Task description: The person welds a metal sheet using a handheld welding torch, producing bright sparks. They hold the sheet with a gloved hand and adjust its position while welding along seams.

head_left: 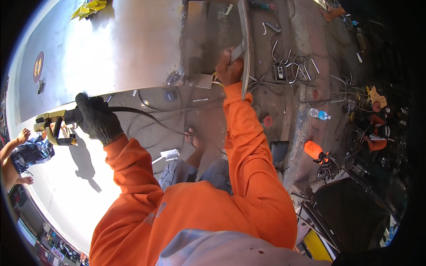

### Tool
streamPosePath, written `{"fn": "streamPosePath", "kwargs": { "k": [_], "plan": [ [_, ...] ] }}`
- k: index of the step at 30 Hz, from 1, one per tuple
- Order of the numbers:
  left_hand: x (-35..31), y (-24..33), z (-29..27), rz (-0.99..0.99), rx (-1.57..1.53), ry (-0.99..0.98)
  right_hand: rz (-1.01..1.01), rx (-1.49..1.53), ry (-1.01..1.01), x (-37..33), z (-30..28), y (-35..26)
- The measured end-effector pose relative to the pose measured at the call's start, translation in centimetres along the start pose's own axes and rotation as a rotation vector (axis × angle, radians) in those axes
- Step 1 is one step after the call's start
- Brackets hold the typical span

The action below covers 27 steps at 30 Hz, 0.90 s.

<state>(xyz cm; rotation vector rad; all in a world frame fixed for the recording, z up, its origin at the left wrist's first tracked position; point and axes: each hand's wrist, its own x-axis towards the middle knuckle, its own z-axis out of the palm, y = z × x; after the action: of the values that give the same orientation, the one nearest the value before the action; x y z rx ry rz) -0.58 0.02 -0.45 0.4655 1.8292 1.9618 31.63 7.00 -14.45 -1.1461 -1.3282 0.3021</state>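
Note:
My left hand (pixel 95 119), in a dark knitted glove, is closed round the black handle of a welding electrode holder (pixel 52 116). The holder's brass-coloured jaws point left, and a thick black cable (pixel 142 111) runs from my hand to the right. My bare right hand (pixel 229 68) grips the handle of a hand-held welding shield (pixel 246 44), which shows nearly edge-on. Beyond my left hand lies a large shiny metal sheet (pixel 137 57); its near edge passes close to the glove. A small metal plate (pixel 202 80) sits just left of my right hand.
Cables and a black socket box (pixel 280 73) lie on the ground to the right, near a plastic bottle (pixel 319 114) and an orange object (pixel 314 150). One person (pixel 26 155) is at the far left, another (pixel 377 135) at the far right. Yellow plastic (pixel 88 9) rests on the sheet.

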Motion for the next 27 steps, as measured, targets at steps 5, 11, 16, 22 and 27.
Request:
{"fn": "streamPosePath", "kwargs": {
  "k": [5,11,16,22,27],
  "plan": [
    [-0.2,0.1,0.4,-0.060,-0.038,0.059,0.170,-0.054,-0.123,0.9,0.1,-0.7],
    [-0.3,0.1,0.5,0.004,-0.083,0.028,0.256,0.007,-0.111,0.3,-0.4,-1.8],
    [-0.6,0.4,0.5,-0.012,-0.175,-0.043,0.290,-0.190,-0.150,0.1,0.1,-0.4],
    [-0.9,0.6,1.0,-0.049,-0.158,0.063,0.171,-0.047,-0.038,-1.3,0.3,0.7],
    [-0.6,0.7,0.5,-0.049,-0.170,-0.002,0.177,0.025,-0.010,-1.1,-0.3,0.7]
  ]
}}
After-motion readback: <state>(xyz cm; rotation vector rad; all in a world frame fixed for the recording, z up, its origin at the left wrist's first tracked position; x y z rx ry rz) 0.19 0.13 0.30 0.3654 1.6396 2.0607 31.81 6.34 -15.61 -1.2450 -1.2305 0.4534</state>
